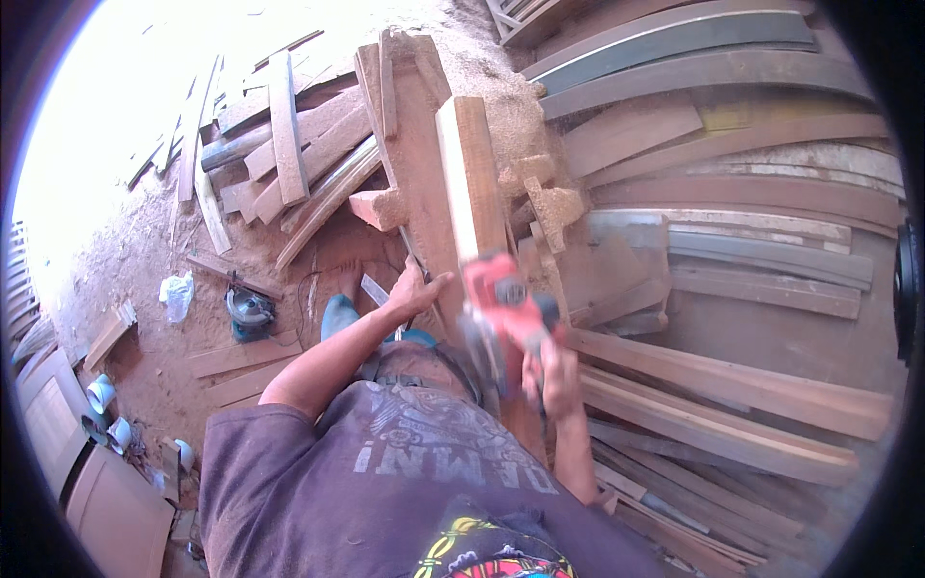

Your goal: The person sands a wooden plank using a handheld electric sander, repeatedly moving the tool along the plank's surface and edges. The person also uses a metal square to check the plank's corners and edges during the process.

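A red electric planer (509,301), smeared by motion, is in my right hand (556,378), whose fingers are wrapped round its rear handle. It is over the near end of a squared timber beam (472,178), which has a pale left face and a browner top. Whether the planer touches the wood, I cannot tell. Under the beam runs a long, dusty wooden bench (420,125). At the bench's left edge is my left hand (412,292), with thumb and forefinger apart and nothing plainly held; its other fingers are partly hidden.
Stacked boards (732,193) fill the right side. Loose offcuts (289,154) lie in a heap at the far left. On the dusty floor at left are a teal circular saw (251,313) and a clear plastic bag (175,297). Sawdust (496,72) is piled beyond the bench.
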Motion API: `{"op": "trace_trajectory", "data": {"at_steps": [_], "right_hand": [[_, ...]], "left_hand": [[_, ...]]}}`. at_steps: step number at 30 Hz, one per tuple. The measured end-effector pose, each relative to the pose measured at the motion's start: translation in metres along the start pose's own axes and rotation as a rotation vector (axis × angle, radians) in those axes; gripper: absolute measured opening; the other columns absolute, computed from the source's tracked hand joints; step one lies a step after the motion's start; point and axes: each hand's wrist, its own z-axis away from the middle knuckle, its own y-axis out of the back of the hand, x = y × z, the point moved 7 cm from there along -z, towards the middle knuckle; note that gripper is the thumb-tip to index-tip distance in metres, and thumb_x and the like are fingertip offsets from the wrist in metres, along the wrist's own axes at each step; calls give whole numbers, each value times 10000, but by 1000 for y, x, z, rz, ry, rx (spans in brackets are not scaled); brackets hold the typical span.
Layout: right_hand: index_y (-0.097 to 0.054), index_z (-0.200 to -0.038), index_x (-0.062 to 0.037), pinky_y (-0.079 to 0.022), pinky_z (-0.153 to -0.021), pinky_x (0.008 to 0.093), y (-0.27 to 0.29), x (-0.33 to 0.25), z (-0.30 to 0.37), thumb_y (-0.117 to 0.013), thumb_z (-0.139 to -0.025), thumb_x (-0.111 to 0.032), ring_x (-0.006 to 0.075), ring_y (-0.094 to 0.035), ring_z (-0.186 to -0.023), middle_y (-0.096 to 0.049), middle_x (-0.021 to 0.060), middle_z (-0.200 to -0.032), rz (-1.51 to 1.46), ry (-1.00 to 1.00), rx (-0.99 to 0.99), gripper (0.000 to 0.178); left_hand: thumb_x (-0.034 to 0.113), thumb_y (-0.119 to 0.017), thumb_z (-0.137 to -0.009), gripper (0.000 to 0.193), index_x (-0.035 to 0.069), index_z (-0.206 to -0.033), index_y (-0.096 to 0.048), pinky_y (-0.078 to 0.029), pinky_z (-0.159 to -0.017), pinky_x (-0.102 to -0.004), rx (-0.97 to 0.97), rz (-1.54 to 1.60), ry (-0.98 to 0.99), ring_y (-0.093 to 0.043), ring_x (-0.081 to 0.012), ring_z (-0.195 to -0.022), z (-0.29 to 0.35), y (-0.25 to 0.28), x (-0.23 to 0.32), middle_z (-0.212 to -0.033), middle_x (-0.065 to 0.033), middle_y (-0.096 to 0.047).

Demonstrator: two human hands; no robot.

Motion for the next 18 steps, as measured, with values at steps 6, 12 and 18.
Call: {"op": "trace_trajectory", "data": {"at_steps": [6,12,18], "right_hand": [[-605,-770,-88,-376,-435,250,-12,-17,-21,-520,-1113,-517,68,-517,-489,-564,-30,-626,-62,-16,61,556],[-616,-767,-105,-389,-421,279,-54,-147,-189,-480,-1100,-610,81,-510,-459,-559,-27,-618,-5,145,-12,620],[-639,-871,-51,-395,-429,313,-74,-238,-293,-509,-1069,-510,105,-481,-474,-548,13,-670,-106,246,-137,516]], "left_hand": [[553,-786,-937,1055,-112,-1573,-269,-461,-1186,-487,-114,26,68,-575,-481,-1412,6,-3,4,-1466,-384,-581],[572,-760,-943,1066,-109,-1592,-260,-454,-1194,-486,-77,37,6,-563,-472,-1427,5,3,8,-1500,-373,-555],[642,-766,-914,1062,-126,-1522,-355,-484,-1156,-500,-57,-37,33,-608,-492,-1369,15,-5,2,-1423,-378,-618]]}}
